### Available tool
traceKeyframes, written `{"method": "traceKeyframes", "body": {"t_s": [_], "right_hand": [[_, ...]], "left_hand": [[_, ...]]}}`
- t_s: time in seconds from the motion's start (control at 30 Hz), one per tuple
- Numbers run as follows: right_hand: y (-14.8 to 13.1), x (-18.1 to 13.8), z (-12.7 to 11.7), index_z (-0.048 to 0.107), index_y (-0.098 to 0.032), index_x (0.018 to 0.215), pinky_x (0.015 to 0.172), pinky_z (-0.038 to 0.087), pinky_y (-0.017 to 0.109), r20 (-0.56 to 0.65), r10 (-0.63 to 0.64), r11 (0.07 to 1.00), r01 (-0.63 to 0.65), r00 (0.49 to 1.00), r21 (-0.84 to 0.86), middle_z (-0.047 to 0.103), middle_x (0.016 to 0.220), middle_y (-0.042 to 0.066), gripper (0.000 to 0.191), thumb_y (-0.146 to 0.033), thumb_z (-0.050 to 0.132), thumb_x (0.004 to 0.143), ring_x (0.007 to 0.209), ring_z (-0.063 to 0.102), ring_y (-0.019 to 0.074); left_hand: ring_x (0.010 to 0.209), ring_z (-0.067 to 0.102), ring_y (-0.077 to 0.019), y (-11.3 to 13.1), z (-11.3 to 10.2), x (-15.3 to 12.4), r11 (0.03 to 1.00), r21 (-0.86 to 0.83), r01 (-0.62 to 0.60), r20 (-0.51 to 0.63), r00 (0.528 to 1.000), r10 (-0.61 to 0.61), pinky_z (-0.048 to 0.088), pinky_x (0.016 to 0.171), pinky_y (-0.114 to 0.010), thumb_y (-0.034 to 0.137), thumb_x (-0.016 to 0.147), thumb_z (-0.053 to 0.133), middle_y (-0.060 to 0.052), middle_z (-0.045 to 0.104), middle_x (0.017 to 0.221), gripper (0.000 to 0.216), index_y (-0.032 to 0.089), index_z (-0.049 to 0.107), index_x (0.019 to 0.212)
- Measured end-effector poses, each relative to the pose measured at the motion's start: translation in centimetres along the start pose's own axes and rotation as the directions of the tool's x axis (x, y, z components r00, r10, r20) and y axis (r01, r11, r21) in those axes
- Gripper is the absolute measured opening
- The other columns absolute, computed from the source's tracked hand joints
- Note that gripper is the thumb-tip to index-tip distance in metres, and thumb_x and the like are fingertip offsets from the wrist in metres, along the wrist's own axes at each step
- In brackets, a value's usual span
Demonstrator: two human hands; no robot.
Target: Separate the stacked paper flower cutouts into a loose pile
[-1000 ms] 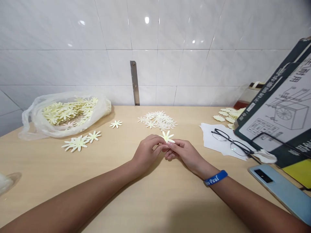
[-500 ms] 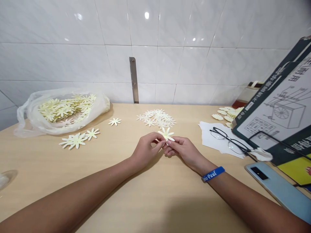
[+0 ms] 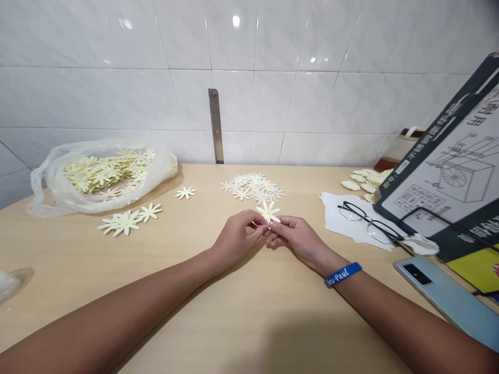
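A pale yellow paper flower (image 3: pixel 268 212) is pinched between the fingertips of my left hand (image 3: pixel 234 238) and my right hand (image 3: pixel 294 238), just above the wooden table (image 3: pixel 241 322) at its middle. Both hands are closed on it, knuckles near the tabletop. My right wrist wears a blue band (image 3: pixel 343 274). Just behind the hands lies a small heap of the same flowers (image 3: pixel 253 188).
A clear plastic bag of flowers (image 3: pixel 101 174) lies at the back left, with loose flowers (image 3: pixel 127 221) in front of it. At the right are glasses (image 3: pixel 368 221) on white paper, more cutouts (image 3: pixel 364 182), a leaning printed box (image 3: pixel 448 171) and a phone (image 3: pixel 448 301).
Both hands stay pinched on the flower and have turned it slightly; the view has shifted a little.
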State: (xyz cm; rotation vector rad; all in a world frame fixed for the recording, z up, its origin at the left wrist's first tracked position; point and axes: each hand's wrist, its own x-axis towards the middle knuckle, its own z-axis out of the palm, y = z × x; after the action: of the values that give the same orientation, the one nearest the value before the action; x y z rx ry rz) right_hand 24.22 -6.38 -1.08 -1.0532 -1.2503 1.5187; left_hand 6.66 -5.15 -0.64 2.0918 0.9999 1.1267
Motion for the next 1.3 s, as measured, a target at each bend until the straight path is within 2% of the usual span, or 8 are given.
{"method": "traceKeyframes", "body": {"t_s": [0.2,0.37,0.47,0.67,1.0,1.17,1.3], "right_hand": [[-0.14,-0.06,0.17,0.071,-0.013,0.076,0.06,0.053,0.025,0.002,-0.001,1.0,0.001,1.0,0.001,0.069,0.071,0.005,0.036,-0.047,0.078,0.069,0.058,0.064,0.0114],[-0.12,-0.04,0.23,0.07,-0.013,0.075,0.06,0.053,0.026,0.001,0.001,1.0,-0.001,1.0,-0.011,0.069,0.072,0.005,0.033,-0.046,0.077,0.07,0.058,0.064,0.0118],[-0.24,-0.07,0.32,0.07,-0.014,0.077,0.059,0.053,0.026,-0.009,0.012,1.0,-0.012,1.0,-0.011,0.069,0.075,0.006,0.033,-0.045,0.077,0.07,0.06,0.065,0.0125],[-0.29,-0.14,0.26,0.07,-0.014,0.076,0.059,0.052,0.026,0.018,-0.001,1.0,0.001,1.0,-0.023,0.069,0.075,0.006,0.034,-0.047,0.074,0.073,0.059,0.064,0.0121],[-0.1,-0.21,0.2,0.067,-0.013,0.076,0.06,0.051,0.027,0.045,0.001,0.999,0.001,0.999,-0.038,0.068,0.075,0.007,0.038,-0.051,0.069,0.077,0.062,0.064,0.0135],[-0.12,-0.22,0.17,0.066,-0.013,0.075,0.06,0.05,0.027,0.032,-0.019,0.998,0.02,0.999,-0.055,0.067,0.073,0.005,0.035,-0.048,0.072,0.075,0.062,0.064,0.0134],[-0.39,-0.23,0.34,0.064,-0.014,0.072,0.057,0.048,0.025,0.02,-0.029,0.996,0.031,0.999,-0.086,0.065,0.071,0.004,0.032,-0.045,0.07,0.075,0.058,0.06,0.0111]], "left_hand": [[0.083,0.061,-0.0141,0.12,-0.2,-0.05,0.999,0.029,-0.037,-0.023,0.999,0.038,0.051,0.074,-0.027,0.021,0.086,0.054,-0.002,0.066,0.085,0.009,0.019,0.063,0.086],[0.088,0.061,-0.015,-0.1,-0.17,-0.06,0.998,0.031,-0.06,-0.021,0.998,0.061,0.051,0.069,-0.025,0.022,0.086,0.055,-0.005,0.065,0.098,0.017,0.02,0.07,0.093],[0.086,0.062,-0.0148,-0.28,-0.16,-0.06,0.997,0.043,-0.064,-0.043,0.997,0.065,0.05,0.067,-0.025,0.019,0.085,0.055,-0.005,0.066,0.094,0.018,0.02,0.072,0.089],[0.078,0.062,-0.0136,-0.36,-0.19,0.02,0.999,0.041,0.013,-0.064,0.998,-0.011,0.048,0.063,-0.024,0.021,0.083,0.059,-0.004,0.066,0.088,0.014,0.02,0.072,0.081],[0.074,0.06,-0.0132,-0.19,-0.2,0.17,0.999,0.036,0.014,-0.047,0.999,-0.013,0.047,0.064,-0.025,0.022,0.081,0.062,-0.002,0.065,0.081,0.01,0.019,0.064,0.071],[0.079,0.061,-0.015,-0.32,-0.18,0.1,1.0,-0.014,0.023,-0.015,1.0,-0.023,0.048,0.071,-0.027,0.025,0.084,0.058,-0.002,0.065,0.081,0.011,0.02,0.062,0.075],[0.078,0.062,-0.0155,-0.22,-0.33,0.06,0.992,-0.057,0.111,-0.076,0.99,-0.115,0.048,0.072,-0.028,0.031,0.087,0.055,-0.002,0.067,0.082,0.015,0.02,0.062,0.08]]}}
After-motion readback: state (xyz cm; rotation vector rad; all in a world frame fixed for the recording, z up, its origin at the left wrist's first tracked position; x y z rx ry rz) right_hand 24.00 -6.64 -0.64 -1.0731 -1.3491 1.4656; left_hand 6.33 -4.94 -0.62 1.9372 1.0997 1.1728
